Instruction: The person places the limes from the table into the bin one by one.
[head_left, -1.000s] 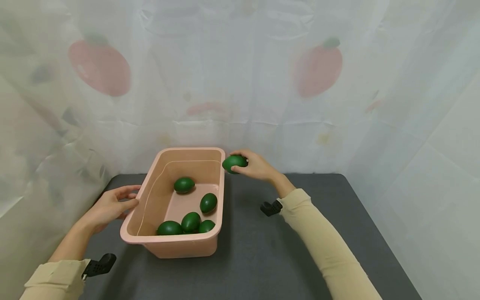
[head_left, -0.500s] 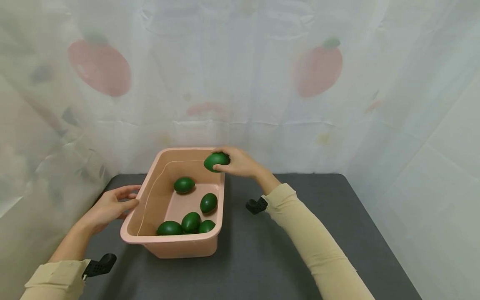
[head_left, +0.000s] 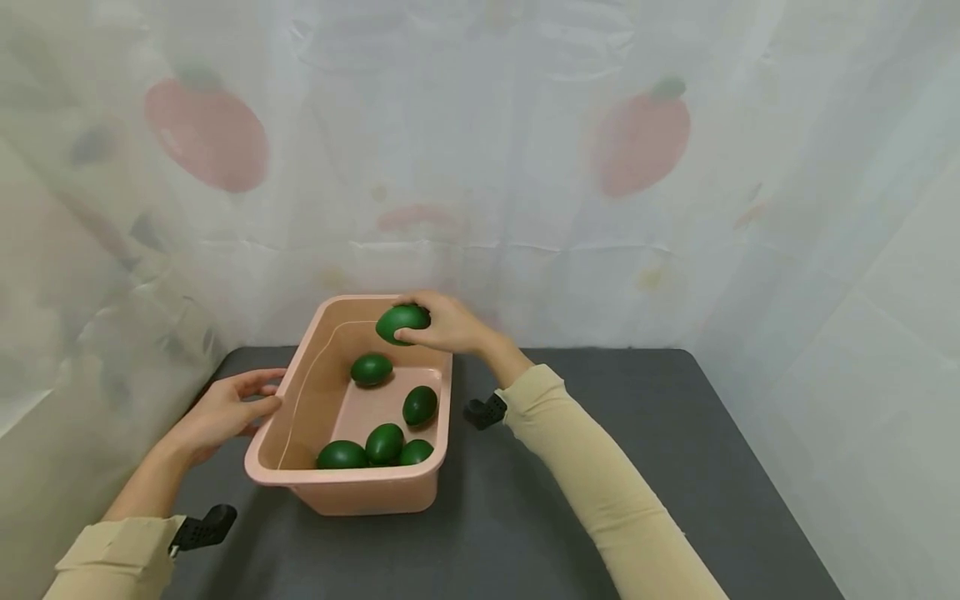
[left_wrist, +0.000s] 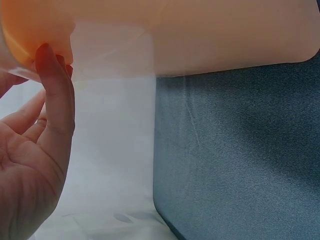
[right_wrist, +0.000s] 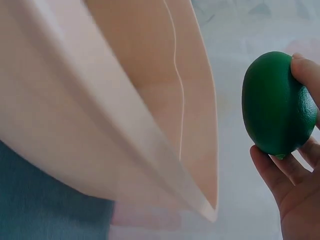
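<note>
While the right hand [head_left: 450, 327] hangs over the far right corner of the pink tub [head_left: 277, 454], its grip is clamped on a green avocado [head_left: 402, 322]: thumb under, fingers over the top. Right wrist view confirms it: avocado [right_wrist: 277, 105] pinched between fingertips and palm, above the tub's rim [right_wrist: 125, 140], not touching it. Left hand [head_left: 225, 410] sits at the tub's left wall, grip apart, fingers straight; left wrist view shows a fingertip [left_wrist: 47, 55] touching the tub's outer edge. Five more avocados lie in the tub: one [head_left: 371, 368] near the far end, one [head_left: 419, 406] by the right wall, three [head_left: 384, 443] bunched at the near end. Tub sits on the grey table [head_left: 637, 433], toward its far left corner. Fruit-print curtain [head_left: 525, 167] behind the table's far edge.
</note>
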